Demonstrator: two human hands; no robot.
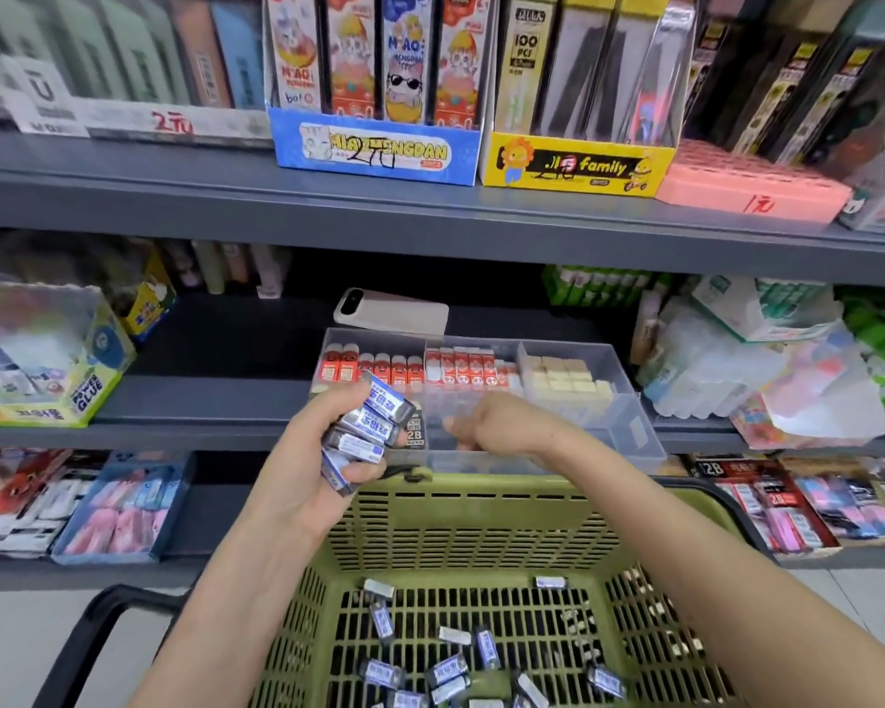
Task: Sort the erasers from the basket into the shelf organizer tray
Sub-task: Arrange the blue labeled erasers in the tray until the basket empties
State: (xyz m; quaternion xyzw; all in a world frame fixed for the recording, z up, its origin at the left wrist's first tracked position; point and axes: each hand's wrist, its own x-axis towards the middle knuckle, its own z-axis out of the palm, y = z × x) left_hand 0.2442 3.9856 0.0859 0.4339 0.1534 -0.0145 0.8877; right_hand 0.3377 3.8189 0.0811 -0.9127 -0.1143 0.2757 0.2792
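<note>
My left hand holds a stack of several black erasers with blue-and-white sleeves in front of the clear organizer tray on the middle shelf. My right hand reaches into the tray's near front compartment, fingers curled downward; whether it holds an eraser is hidden. The tray's back compartments hold red-and-white erasers and beige blocks. Below, the green plastic basket has several more black erasers loose on its bottom.
A white phone lies on the shelf behind the tray. A glue display box stands at left, and wrapped packs crowd the right. Boxed stationery fills the upper shelf; more packs line the lower shelf. The basket's black handle hangs at lower left.
</note>
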